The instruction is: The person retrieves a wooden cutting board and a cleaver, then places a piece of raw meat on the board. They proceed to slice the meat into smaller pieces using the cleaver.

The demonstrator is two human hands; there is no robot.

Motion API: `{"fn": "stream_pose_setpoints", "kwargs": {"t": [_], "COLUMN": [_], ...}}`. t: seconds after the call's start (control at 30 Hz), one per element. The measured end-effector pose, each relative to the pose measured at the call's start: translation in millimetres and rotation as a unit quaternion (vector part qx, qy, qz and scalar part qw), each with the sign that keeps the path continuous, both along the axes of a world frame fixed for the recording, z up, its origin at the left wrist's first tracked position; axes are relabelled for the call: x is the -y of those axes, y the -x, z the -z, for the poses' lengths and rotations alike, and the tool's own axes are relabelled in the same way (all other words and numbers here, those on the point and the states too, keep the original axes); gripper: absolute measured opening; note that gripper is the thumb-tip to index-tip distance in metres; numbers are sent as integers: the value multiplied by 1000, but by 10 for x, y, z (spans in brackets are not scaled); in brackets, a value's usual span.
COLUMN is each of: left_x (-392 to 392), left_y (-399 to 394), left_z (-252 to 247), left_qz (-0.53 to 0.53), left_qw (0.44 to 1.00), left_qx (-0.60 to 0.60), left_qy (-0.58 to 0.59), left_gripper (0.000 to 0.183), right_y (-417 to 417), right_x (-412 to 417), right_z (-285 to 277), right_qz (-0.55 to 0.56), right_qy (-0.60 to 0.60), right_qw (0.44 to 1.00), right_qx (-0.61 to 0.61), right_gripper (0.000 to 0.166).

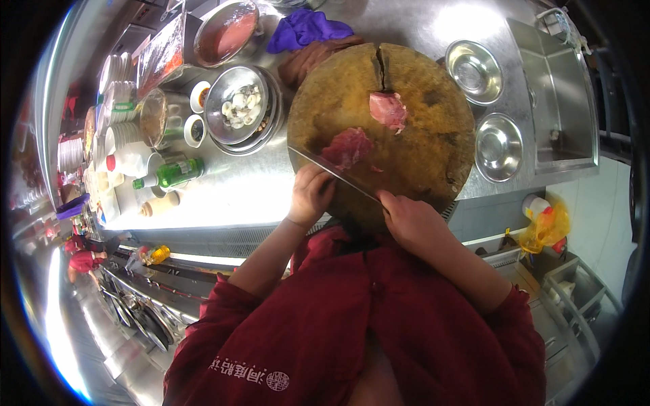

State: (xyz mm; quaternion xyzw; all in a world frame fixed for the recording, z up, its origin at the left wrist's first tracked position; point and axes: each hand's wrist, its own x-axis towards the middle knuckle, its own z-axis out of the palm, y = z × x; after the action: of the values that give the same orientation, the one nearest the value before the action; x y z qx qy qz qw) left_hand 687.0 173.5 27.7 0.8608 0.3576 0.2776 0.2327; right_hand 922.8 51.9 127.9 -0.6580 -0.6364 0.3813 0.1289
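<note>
A cleaver (335, 174), seen nearly edge-on, slants over the near left part of a round wooden chopping block (426, 147). My right hand (409, 218) is closed on its handle end. Close to the block's left edge, my left hand (311, 193) has its fingers curled beside the blade; whether they grip anything is hidden. A piece of raw red meat (350, 147) lies just beyond the blade, with a small scrap to its right. Farther back, a paler pink piece of raw meat (388, 109) rests below the crack in the block.
Two steel bowls (475, 72) and a sink (563, 101) are at right. At left stand a steel bowl of sliced pale food (241, 104), sauce cups (195, 130), a green glass bottle (177, 173) and stacked plates. Purple and brown cloths (310, 31) touch or lie near the block's far edge.
</note>
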Motion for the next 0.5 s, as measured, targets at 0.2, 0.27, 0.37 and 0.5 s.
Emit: {"fn": "stream_pose_setpoints", "kwargs": {"t": [0.2,0.27,0.37,0.5], "left_x": [-9,4,0,-2], "left_y": [-15,-8,-1,13], "left_z": [-79,-99,-178,-268], "left_qz": [23,24,33,36], "left_qw": [1000,1000,999,999], "left_qx": [-3,0,-2,-10], "left_qy": [14,6,7,22], "left_gripper": [25,26,26,27], "right_y": [-218,-434,-560,-551], "right_x": [-252,-342,-370,-257], "right_z": [164,241,287,287], "right_qz": [60,73,101,103], "right_qy": [78,109,166,50], "right_qw": [985,972,944,961], "right_qx": [-140,-194,-265,-251], "right_gripper": [33,37,37,34]}}
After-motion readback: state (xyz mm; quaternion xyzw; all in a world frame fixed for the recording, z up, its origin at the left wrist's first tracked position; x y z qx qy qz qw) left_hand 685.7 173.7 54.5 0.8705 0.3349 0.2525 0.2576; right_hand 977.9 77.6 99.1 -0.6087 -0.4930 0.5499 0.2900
